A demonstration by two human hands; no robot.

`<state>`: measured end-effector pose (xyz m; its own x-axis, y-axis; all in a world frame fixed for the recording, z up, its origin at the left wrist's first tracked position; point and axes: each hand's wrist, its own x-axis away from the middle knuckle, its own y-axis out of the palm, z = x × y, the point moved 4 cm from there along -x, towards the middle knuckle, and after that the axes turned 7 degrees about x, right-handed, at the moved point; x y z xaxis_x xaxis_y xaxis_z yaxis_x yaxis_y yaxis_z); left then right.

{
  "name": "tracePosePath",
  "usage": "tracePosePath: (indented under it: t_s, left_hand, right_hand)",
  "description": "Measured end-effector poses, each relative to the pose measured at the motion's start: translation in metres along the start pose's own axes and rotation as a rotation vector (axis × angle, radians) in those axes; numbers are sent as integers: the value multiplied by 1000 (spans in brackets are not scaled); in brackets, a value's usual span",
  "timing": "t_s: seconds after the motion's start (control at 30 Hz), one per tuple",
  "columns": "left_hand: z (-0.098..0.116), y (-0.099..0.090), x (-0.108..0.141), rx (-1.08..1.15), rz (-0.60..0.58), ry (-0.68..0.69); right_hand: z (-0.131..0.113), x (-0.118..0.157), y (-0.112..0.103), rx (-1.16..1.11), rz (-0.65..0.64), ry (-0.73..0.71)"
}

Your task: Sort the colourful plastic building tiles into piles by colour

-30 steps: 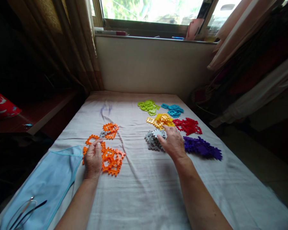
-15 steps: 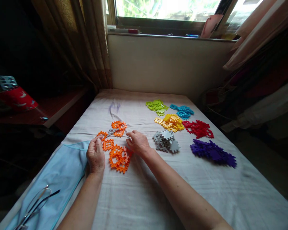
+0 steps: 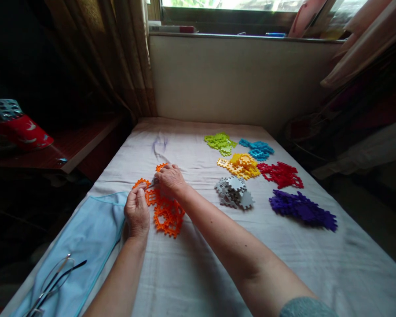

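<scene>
Orange toothed plastic building pieces lie in a loose heap in front of me, some with open window grids. My left hand is closed in a pinch at the heap's left side, by an orange piece. What its fingertips hold is too small to make out. Over the heap's upper part, my right hand curls its fingers down on a grey building piece, which they partly hide. Several orange pieces are covered by this hand and forearm.
To the right lie piles of grey, yellow, lime green, blue, red and purple pieces. Glasses rest on a light blue cloth at left. A wall bounds the bed's far end.
My right hand has moved left and away from me, from beside the orange heap onto the grey piece. The left hand keeps its pinch nearly in place. The camera view has tilted down slightly.
</scene>
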<state>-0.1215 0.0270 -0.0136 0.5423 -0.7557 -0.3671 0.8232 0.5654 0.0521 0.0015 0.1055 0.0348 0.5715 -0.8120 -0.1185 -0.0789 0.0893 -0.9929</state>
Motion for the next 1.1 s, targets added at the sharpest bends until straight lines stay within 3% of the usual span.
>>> tracePosePath:
  t_s: [0.2,0.4,0.5,0.63,0.77,0.93,1.1]
  left_hand:
    - [-2,1,0,-7,-12,-24]
    - [-3,0,0,-2,-11,-17]
    - [-2,1,0,-19,-11,-21]
    - [-1,2,-1,11,-13,-26]
    - [-3,2,-1,-16,-11,-39]
    - [-2,2,-2,-6,-3,-34]
    - [2,3,-3,42,22,-65]
  right_hand:
    - [-1,0,-3,32,-38,29]
    - [-1,11,0,12,42,77]
    - [3,25,-10,-50,106,142]
    - [28,67,-36,-100,277,260]
    - [81,135,-53,-56,438,498]
    - [128,207,-40,0,501,656]
    - [146,236,-18,-125,650,642]
